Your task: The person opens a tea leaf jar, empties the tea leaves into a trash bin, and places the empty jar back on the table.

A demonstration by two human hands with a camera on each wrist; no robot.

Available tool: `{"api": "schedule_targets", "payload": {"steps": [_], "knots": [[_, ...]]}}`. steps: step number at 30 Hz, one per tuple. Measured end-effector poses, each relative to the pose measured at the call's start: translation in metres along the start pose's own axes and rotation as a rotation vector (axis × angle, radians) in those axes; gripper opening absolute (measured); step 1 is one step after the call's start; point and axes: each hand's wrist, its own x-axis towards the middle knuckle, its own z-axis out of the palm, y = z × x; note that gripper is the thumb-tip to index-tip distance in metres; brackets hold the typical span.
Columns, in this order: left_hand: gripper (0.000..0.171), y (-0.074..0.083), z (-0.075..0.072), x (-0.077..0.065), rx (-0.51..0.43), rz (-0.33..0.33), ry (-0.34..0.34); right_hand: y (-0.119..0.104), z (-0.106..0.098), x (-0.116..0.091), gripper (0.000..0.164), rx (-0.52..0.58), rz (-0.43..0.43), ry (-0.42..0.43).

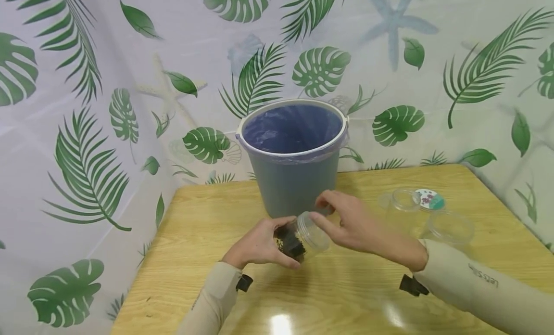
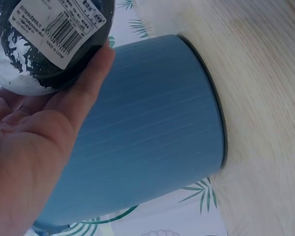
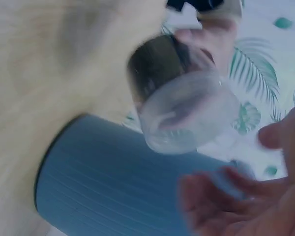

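My left hand grips a clear plastic jar around its base end. Dark, flaky contents sit in that end, and the jar tilts with its ridged neck toward the right. A white barcode label shows on the jar's bottom in the left wrist view. Close to the neck is my right hand, its fingers loosely bent. In the right wrist view, these fingers stand apart from the jar and are blurred. Whether a clear lid covers the mouth, I cannot tell.
Behind the hands stands a grey-blue bucket with a white rim and a purplish liner bag. Clear containers and a round piece with a flower print are at the right on the wooden table. A leaf-patterned sheet hangs behind.
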Motion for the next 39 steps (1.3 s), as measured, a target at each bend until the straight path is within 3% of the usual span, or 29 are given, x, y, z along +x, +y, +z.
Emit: {"api": "schedule_targets", "payload": {"steps": [3,6,8,10,14,18,21,24,26,28,31,36,39], "knots": [[0.105,0.003,0.001,0.001,0.012,-0.006,0.005,0.003,-0.008,0.012,0.048,0.069,0.382,-0.230],[0.105,0.005,0.003,0.003,0.046,-0.003,0.009,0.010,-0.010,0.024,0.087,0.157,0.635,-0.497],[0.106,0.007,0.006,0.004,0.075,-0.005,0.016,0.014,-0.009,0.029,0.103,0.230,0.741,-0.634],[0.106,0.007,0.008,0.004,0.109,-0.007,0.025,0.018,-0.006,0.032,0.108,0.284,0.791,-0.712],[0.107,0.008,0.011,0.004,0.134,-0.016,0.031,0.023,-0.001,0.029,0.094,0.385,0.825,-0.766],[0.105,0.005,0.013,0.002,0.148,-0.030,0.029,0.024,0.003,0.023,0.083,0.442,0.749,-0.742],[0.104,0.001,0.014,0.001,0.143,-0.040,0.020,0.023,0.004,0.017,0.074,0.417,0.556,-0.675],[0.106,-0.005,0.014,-0.002,0.129,-0.057,0.010,0.022,0.003,0.009,0.070,0.229,0.283,-0.558],[0.106,-0.009,0.013,-0.004,0.103,-0.067,0.009,0.023,0.002,0.006,0.072,0.060,0.178,-0.439],[0.107,-0.012,0.012,-0.005,0.086,-0.076,0.016,0.025,0.002,0.003,0.075,-0.077,0.193,-0.341],[0.107,-0.015,0.011,-0.007,0.057,-0.076,0.027,0.034,0.004,0.003,0.084,-0.187,0.346,-0.272],[0.109,-0.015,0.011,-0.009,0.040,-0.086,0.031,0.058,0.010,0.004,0.094,-0.281,0.566,-0.298],[0.111,-0.014,0.010,-0.011,0.033,-0.094,0.046,0.073,0.019,0.006,0.091,-0.313,0.589,-0.287]]}}
